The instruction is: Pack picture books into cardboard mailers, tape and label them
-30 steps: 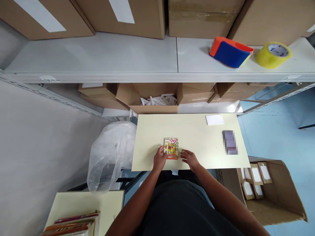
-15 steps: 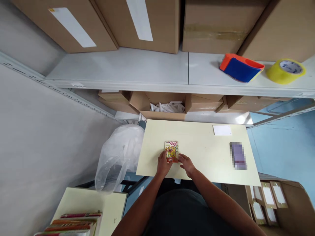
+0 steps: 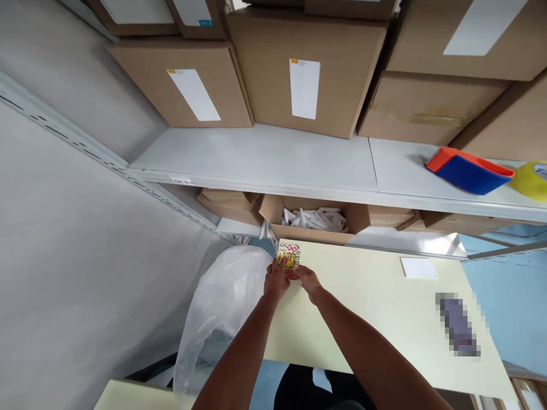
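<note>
A small book [image 3: 289, 257] with a colourful cartoon cover lies near the back left corner of the cream table [image 3: 359, 307]. My left hand [image 3: 277, 279] grips its left side, fingers over the lower left of the cover. On the lower right edge, my right hand [image 3: 308, 280] pinches the book with its fingers together. Both forearms reach forward across the table. The undersides of the fingers are hidden.
Behind the table, an open carton [image 3: 314, 234] holds white packets. Above is a grey shelf [image 3: 265, 156] with cardboard boxes, a blue-and-orange holder [image 3: 470, 171] and yellow tape [image 3: 532, 181]. A plastic bag [image 3: 231, 290] hangs left. White cards [image 3: 419, 267] and a blurred purple object [image 3: 458, 324] lie right.
Both hands have moved the book forward and left to the table's back left corner. My right hand has closed on its edge. The camera view has shifted up and left.
</note>
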The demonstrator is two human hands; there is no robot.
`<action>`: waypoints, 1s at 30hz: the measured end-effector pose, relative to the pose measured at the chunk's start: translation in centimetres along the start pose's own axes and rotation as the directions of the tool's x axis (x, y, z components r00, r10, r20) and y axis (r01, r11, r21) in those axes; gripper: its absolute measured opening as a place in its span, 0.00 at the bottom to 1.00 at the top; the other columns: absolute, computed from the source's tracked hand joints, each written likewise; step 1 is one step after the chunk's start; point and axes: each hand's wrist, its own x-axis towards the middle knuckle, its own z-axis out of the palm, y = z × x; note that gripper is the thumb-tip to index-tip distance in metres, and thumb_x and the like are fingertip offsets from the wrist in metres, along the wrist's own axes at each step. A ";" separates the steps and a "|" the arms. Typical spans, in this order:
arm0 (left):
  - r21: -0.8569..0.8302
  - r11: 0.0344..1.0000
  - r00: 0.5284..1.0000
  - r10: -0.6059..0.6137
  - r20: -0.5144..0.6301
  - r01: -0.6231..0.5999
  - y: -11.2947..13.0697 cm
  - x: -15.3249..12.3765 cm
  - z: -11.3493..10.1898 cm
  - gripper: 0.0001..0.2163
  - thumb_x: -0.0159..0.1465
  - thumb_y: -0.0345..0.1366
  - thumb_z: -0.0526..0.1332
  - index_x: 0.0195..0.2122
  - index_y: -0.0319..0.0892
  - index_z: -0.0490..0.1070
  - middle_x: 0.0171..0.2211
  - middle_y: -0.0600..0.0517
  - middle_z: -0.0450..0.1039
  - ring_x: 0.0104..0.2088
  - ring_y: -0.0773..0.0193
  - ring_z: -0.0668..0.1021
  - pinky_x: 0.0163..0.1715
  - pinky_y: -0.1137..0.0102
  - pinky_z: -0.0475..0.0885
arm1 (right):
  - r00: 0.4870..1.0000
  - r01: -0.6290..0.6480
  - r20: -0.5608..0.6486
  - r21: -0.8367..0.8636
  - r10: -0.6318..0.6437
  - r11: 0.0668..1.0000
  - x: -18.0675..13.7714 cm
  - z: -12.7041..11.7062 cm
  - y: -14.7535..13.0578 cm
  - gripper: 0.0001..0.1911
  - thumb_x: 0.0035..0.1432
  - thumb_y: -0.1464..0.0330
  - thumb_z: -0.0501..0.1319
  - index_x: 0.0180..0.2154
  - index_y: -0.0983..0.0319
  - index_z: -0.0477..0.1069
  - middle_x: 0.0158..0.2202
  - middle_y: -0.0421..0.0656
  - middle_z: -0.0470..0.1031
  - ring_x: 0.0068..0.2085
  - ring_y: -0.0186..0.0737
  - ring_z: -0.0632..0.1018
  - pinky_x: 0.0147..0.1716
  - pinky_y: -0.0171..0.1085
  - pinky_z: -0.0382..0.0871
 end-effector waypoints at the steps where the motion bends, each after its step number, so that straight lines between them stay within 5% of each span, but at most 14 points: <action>1: -0.004 1.000 1.000 0.001 0.011 -0.001 -0.1 0.6 -0.3 0.39 0.57 0.27 0.62 0.71 0.42 0.55 0.71 0.37 0.53 0.67 0.42 0.63 0.59 0.55 0.66 | 1.000 0.011 -0.002 -0.006 -0.011 1.000 0.4 0.2 -0.3 0.25 0.45 0.48 0.70 0.39 0.59 0.81 0.42 0.48 0.82 0.49 0.56 0.77 0.46 0.48 0.70; 14: -0.045 0.998 0.997 0.040 0.069 -0.037 -0.5 2.8 -2.1 0.39 0.55 0.23 0.60 0.70 0.46 0.56 0.70 0.37 0.55 0.63 0.44 0.69 0.59 0.55 0.68 | 0.996 0.057 -0.062 -0.100 -0.063 0.993 0.0 0.1 -2.1 0.30 0.42 0.46 0.72 0.43 0.58 0.80 0.48 0.50 0.81 0.56 0.60 0.75 0.56 0.53 0.67; 19: 0.035 0.997 0.998 0.067 0.022 -0.068 -0.9 2.6 -2.5 0.38 0.55 0.20 0.57 0.69 0.43 0.56 0.69 0.37 0.57 0.62 0.48 0.71 0.60 0.59 0.67 | 0.967 0.256 0.044 -0.160 -0.252 0.953 -4.4 -5.7 -7.0 0.26 0.45 0.48 0.72 0.41 0.58 0.81 0.45 0.47 0.82 0.49 0.54 0.79 0.53 0.48 0.71; 22: 0.049 0.997 0.997 0.057 -0.054 -0.055 -1.3 2.1 -3.1 0.38 0.55 0.21 0.57 0.69 0.42 0.54 0.69 0.37 0.57 0.60 0.49 0.74 0.59 0.59 0.69 | 0.819 0.565 0.132 -0.360 -0.559 0.742 -8.0 -13.4 -15.5 0.22 0.59 0.49 0.63 0.46 0.56 0.80 0.41 0.45 0.83 0.44 0.49 0.81 0.47 0.46 0.74; 24: -0.001 0.996 0.989 0.093 -0.118 -0.093 -1.0 1.1 -3.7 0.33 0.58 0.25 0.56 0.67 0.42 0.58 0.66 0.39 0.62 0.59 0.50 0.74 0.59 0.59 0.69 | 0.559 0.612 -0.005 -0.673 -0.829 0.416 -10.3 -19.4 -22.4 0.20 0.66 0.53 0.59 0.51 0.57 0.77 0.44 0.46 0.82 0.47 0.47 0.80 0.46 0.44 0.75; 25: -0.044 0.993 0.986 0.106 -0.132 -0.112 -0.6 0.2 -4.0 0.29 0.60 0.27 0.55 0.64 0.43 0.62 0.63 0.41 0.67 0.58 0.51 0.76 0.58 0.59 0.70 | 0.425 0.494 -0.004 -0.837 -0.905 0.236 -11.2 -22.3 -25.7 0.21 0.67 0.53 0.59 0.52 0.59 0.76 0.45 0.48 0.81 0.47 0.47 0.79 0.46 0.44 0.75; 27: -0.146 0.982 0.989 0.107 -0.103 -0.122 1.2 -2.2 -4.2 0.17 0.65 0.32 0.52 0.53 0.47 0.70 0.54 0.46 0.76 0.52 0.55 0.79 0.54 0.62 0.72 | 0.340 0.403 -0.029 -0.899 -0.940 0.173 -12.4 -27.4 -31.2 0.22 0.68 0.57 0.60 0.56 0.64 0.73 0.54 0.53 0.76 0.53 0.49 0.76 0.52 0.47 0.73; 30: -0.279 0.956 0.994 0.102 0.038 -0.088 5.7 -7.6 -3.0 0.11 0.69 0.41 0.49 0.36 0.50 0.71 0.38 0.52 0.80 0.41 0.59 0.82 0.45 0.67 0.73 | 0.295 0.304 -0.028 -0.945 -0.955 0.122 -12.2 -32.3 -35.5 0.20 0.68 0.61 0.62 0.57 0.62 0.69 0.57 0.50 0.72 0.52 0.46 0.77 0.51 0.50 0.75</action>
